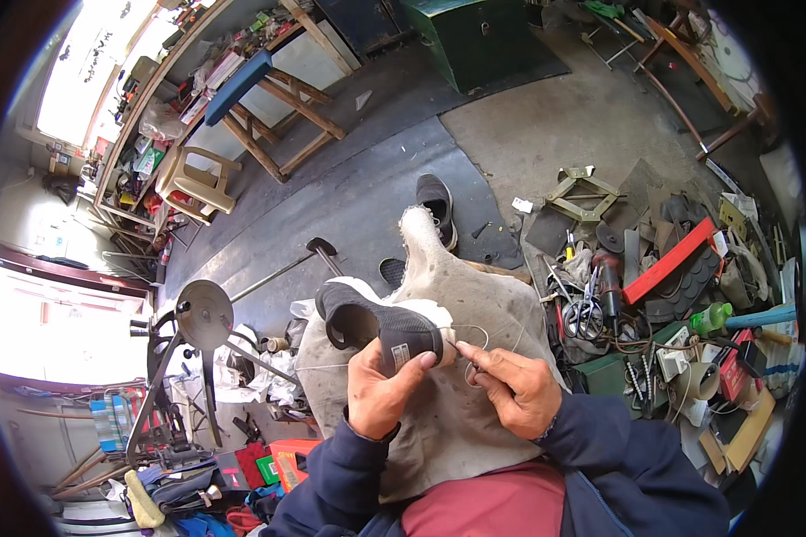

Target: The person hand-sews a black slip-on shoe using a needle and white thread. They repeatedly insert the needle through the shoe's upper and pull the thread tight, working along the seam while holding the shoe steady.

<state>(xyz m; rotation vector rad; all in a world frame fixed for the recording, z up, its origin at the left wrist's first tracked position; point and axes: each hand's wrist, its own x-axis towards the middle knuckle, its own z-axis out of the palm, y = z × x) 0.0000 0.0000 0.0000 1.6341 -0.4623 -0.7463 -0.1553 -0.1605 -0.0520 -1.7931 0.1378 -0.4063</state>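
A black slip-on shoe (394,324) with a white sole is tilted on its side above my lap. My left hand (378,392) grips it around the heel, thumb along the sole edge. My right hand (521,394) is closed in a pinch on a thin awl-like tool (462,350), whose point meets the heel end of the sole. A pale thread (485,333) curves in a loop beside that spot, and another strand runs out to the left. Under the shoe, a worn grey cloth (448,438) covers my lap. My right fingers partly hide the tool.
Another dark shoe (436,204) stands on the floor ahead. A metal stand with a round plate (204,313) is at left. Scissors (584,315), a red bar (670,261) and piled tools crowd the right. Farther off are a blue-topped stool (240,87) and a green chest (484,45).
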